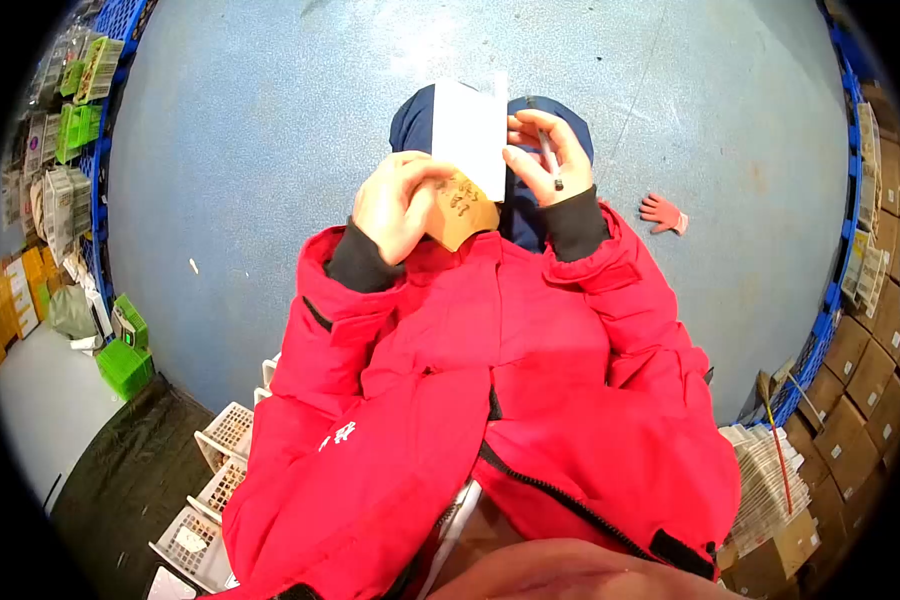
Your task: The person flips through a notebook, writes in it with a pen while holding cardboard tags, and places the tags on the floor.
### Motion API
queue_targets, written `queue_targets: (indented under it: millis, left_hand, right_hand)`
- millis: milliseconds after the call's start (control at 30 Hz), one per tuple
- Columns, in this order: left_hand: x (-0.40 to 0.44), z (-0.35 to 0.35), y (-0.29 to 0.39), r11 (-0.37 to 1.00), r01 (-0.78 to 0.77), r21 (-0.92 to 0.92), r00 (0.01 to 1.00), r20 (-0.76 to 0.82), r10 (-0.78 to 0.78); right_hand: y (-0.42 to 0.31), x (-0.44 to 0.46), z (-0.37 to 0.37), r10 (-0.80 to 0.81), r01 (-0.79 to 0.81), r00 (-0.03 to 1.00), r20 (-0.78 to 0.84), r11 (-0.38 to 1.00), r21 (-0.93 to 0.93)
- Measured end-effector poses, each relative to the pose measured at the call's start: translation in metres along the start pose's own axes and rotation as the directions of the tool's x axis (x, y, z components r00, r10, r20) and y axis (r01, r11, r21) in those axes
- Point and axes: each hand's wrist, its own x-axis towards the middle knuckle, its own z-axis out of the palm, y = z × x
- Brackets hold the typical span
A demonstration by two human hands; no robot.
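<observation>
My left hand (395,205) is closed on a torn piece of brown cardboard (460,212) with dark handwriting on it. The cardboard overlaps the lower part of a white pad or sheet of paper (468,125), which rests over my knees in dark blue trousers (410,125). On the other side, my right hand (560,155) has a pen (547,150) held between thumb and fingers, its dark end pointing down toward me. The thumb of that hand is at the paper's right edge; whether it presses on it I cannot tell.
A pink work glove (663,213) lies on the blue-grey floor (750,130). White plastic baskets (195,545) stand at lower left, green crates (125,368) farther left. Cardboard boxes (865,375) are stacked on the right behind blue edging (820,330).
</observation>
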Motion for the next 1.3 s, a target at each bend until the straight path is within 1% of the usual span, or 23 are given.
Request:
queue_targets:
  millis: [33, 67, 167, 200, 300, 333, 367, 433, 467, 567, 633, 667, 700, 767, 833, 867, 900, 933, 1000, 1167, 1233, 1267, 1300]
  left_hand:
    - [0.004, 0.007, 0.0, 0.997, 0.072, -0.035, 0.996, -0.043, -0.074]
    - [0.007, 0.011, -0.001, 0.996, 0.076, 0.04, 0.995, -0.061, -0.073]
    - [0.007, 0.018, 0.008, 0.98, 0.063, 0.189, 0.993, -0.106, -0.043]
    - [0.008, 0.019, 0.013, 0.983, 0.09, 0.163, 0.991, -0.111, -0.072]
    - [0.012, 0.021, 0.006, 0.983, 0.144, 0.115, 0.986, -0.1, -0.132]
    - [0.012, 0.023, 0.0, 0.984, 0.136, 0.114, 0.986, -0.109, -0.123]
    - [0.012, 0.024, -0.005, 0.987, 0.137, 0.086, 0.986, -0.11, -0.128]
    - [0.013, 0.025, -0.012, 0.99, 0.137, 0.027, 0.985, -0.109, -0.134]
    - [0.012, 0.027, -0.012, 0.987, 0.149, -0.058, 0.978, -0.141, -0.156]
    - [0.013, 0.03, -0.001, 0.982, 0.188, 0.023, 0.977, -0.108, -0.185]
    - [0.016, 0.036, 0.016, 0.971, 0.238, -0.015, 0.968, -0.078, -0.239]
    - [0.017, 0.037, 0.018, 0.977, 0.213, 0.028, 0.975, -0.069, -0.211]
    - [0.019, 0.038, 0.019, 0.98, 0.188, 0.071, 0.981, -0.059, -0.184]
    - [0.02, 0.039, 0.02, 0.977, 0.196, 0.086, 0.98, -0.048, -0.192]
    - [0.02, 0.038, 0.021, 0.974, 0.209, 0.088, 0.978, -0.035, -0.207]
    - [0.02, 0.038, 0.022, 0.972, 0.218, 0.082, 0.976, -0.03, -0.216]
    - [0.021, 0.037, 0.022, 0.971, 0.228, 0.076, 0.974, -0.026, -0.226]
    - [0.021, 0.039, 0.02, 0.965, 0.263, 0.016, 0.965, -0.018, -0.263]
    - [0.021, 0.038, 0.016, 0.966, 0.258, 0.021, 0.966, 0.001, -0.258]
    - [0.02, 0.035, 0.008, 0.974, 0.226, -0.003, 0.974, -0.014, -0.226]
    - [0.02, 0.035, -0.001, 0.973, 0.225, -0.048, 0.974, -0.012, -0.225]
    - [0.021, 0.031, 0.004, 0.958, 0.27, -0.094, 0.963, 0.014, -0.27]
    - [0.021, 0.03, 0.002, 0.954, 0.274, -0.12, 0.962, 0.028, -0.272]
  right_hand:
    - [0.0, 0.0, 0.003, 0.014, -0.014, 1.0, 0.004, 1.0, 0.009]
    - [-0.001, 0.0, 0.005, -0.018, 0.018, 1.0, 0.004, 0.997, -0.072]
    - [-0.011, 0.0, 0.011, -0.064, 0.062, 0.998, -0.016, 0.989, -0.136]
    - [-0.009, 0.001, 0.014, -0.07, 0.066, 0.997, -0.022, 0.985, -0.159]
    - [-0.011, -0.002, 0.014, 0.02, -0.022, 1.0, -0.016, 0.993, -0.119]
    - [-0.012, -0.002, 0.011, 0.022, -0.024, 0.999, -0.026, 0.995, -0.097]
    - [-0.007, 0.001, 0.007, -0.048, 0.048, 0.999, -0.022, 0.998, -0.041]
    - [-0.007, -0.001, -0.008, -0.073, 0.074, 0.996, -0.044, 0.997, 0.014]
    - [-0.004, -0.001, -0.016, -0.075, 0.073, 0.994, -0.078, 0.997, -0.032]
    - [-0.003, -0.006, -0.024, -0.067, 0.04, 0.975, -0.213, 0.991, -0.125]
    - [-0.009, -0.006, -0.017, -0.207, 0.117, 0.946, -0.248, 0.935, -0.334]
    - [-0.011, -0.004, -0.017, -0.35, 0.219, 0.917, -0.193, 0.845, -0.488]
    - [-0.014, 0.0, -0.017, -0.466, 0.321, 0.875, -0.129, 0.759, -0.566]
    - [-0.019, 0.004, -0.01, -0.487, 0.353, 0.869, -0.088, 0.735, -0.579]
    - [-0.019, 0.008, -0.004, -0.46, 0.361, 0.887, -0.036, 0.742, -0.565]
    - [-0.014, 0.01, -0.001, -0.493, 0.387, 0.87, -0.001, 0.685, -0.616]
    - [-0.01, 0.011, -0.001, -0.498, 0.387, 0.867, 0.003, 0.67, -0.634]
    - [-0.007, 0.013, -0.002, -0.503, 0.386, 0.864, 0.008, 0.654, -0.65]
    - [-0.002, 0.014, -0.005, -0.489, 0.37, 0.872, 0.015, 0.637, -0.676]
    - [-0.002, 0.008, -0.014, -0.345, 0.264, 0.937, -0.059, 0.807, -0.528]
    - [0.003, 0.007, -0.021, -0.305, 0.237, 0.949, -0.078, 0.854, -0.463]
    - [0.004, 0.007, -0.025, -0.317, 0.245, 0.945, -0.077, 0.847, -0.472]
    - [0.011, 0.007, -0.028, -0.317, 0.244, 0.944, -0.093, 0.858, -0.453]
